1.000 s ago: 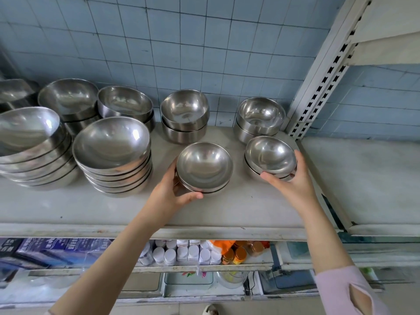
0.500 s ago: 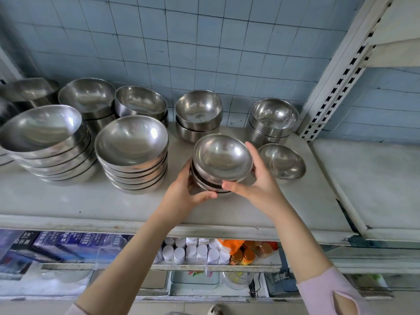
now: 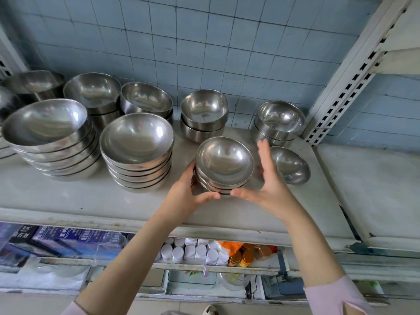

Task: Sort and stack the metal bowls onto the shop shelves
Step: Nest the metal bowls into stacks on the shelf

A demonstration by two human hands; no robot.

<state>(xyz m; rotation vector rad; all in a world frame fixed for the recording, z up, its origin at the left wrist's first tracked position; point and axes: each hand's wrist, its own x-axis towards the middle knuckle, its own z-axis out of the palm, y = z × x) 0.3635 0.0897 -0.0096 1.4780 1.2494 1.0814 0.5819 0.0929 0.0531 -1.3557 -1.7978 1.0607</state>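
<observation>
steel stacks (image 3: pixel 136 151) mostly stood sorted on the shelf (image 3: pixel 68 196). my left hand (image 3: pixel 186 196) gripped the small stack (image 3: pixel 223 165) at the front; my right hand (image 3: pixel 270 185) flanked it, fingers straight. one loose bowl (image 3: pixel 289 165) was left to stack, i judged.

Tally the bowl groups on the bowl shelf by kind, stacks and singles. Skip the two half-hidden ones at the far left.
Large shallow-bowl stacks: 2
Deep-bowl stacks: 4
Small shallow-bowl stack: 1
Lone small shallow bowl: 1
Total: 8
</observation>
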